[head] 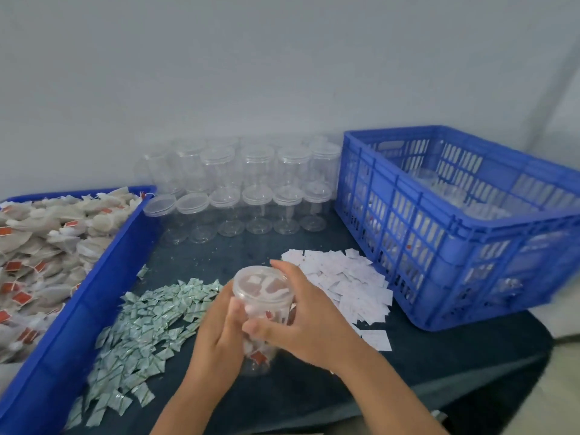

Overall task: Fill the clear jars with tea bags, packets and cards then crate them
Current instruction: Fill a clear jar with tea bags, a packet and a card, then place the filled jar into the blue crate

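Gripping a lidded, filled clear jar (263, 312) from both sides above the dark table (314, 387): left hand (219, 334) wraps the wall, right hand (301, 321) curls round the lid (260, 285). Green packets (141, 324) lie left, white cards (348, 284) right, beside the blue crate (455, 233).

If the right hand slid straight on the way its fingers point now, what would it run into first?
The right hand points up-left across the filled jar, which it already grips. Beyond that, probably the left hand, then the green packets; depth is unclear.

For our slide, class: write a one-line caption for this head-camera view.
Both hands, left hand and right hand, grip a lidded clear plastic jar of tea bags beside the blue slatted plastic crate.
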{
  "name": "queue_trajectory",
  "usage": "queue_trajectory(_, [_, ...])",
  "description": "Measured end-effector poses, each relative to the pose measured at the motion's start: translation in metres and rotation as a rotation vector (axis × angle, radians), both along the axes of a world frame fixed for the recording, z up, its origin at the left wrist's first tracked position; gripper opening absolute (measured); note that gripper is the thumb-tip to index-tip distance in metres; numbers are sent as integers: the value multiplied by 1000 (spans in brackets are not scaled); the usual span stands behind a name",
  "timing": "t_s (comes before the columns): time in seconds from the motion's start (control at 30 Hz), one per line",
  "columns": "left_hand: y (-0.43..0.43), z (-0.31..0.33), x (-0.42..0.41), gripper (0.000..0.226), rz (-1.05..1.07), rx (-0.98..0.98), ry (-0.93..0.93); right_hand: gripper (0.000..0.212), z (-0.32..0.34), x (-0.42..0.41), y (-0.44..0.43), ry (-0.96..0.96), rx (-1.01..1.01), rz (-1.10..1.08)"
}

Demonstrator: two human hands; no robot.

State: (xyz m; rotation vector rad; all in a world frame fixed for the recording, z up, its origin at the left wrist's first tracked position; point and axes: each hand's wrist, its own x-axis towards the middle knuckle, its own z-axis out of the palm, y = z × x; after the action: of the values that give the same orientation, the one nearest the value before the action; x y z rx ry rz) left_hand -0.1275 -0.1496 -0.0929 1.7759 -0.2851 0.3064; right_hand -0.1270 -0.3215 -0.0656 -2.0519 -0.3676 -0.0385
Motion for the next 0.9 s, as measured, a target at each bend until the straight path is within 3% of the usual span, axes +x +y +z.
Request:
queue_trajectory(0.07, [-20,23,6,55,-7,-53,-9,104,32,1,-23,-102,-105,-43])
queue_trajectory(0.13, [-46,55,19,48,-45,-43,-52,99,64,4,-50,-168,-138,-99])
queue_trajectory(0.33, [-138,144,86,46,-85,55,-332,106,149,32,-135,-290,-141,-443])
queue_trajectory(0.47, [-206,174,130,39,-122,81,-285,105,187,76,-191,-336,-345,-623])
queue_trajectory(0.6, [-258,161,145,48,-116,178,-169,101,211,134,-243,-204,-562,-708])
queue_trajectory(0.67, [-279,143,137,32,-274,350,-221,92,212,164,-263,-110,-675,-723])
queue_trajectory(0.73, [-290,125,132,40,-412,461,-274,83,206,194,-281,-12,-783,-740])
queue_trajectory(0.9, [-294,106,136,38,-399,292,-421,72,184,266,-313,161,-767,-800])
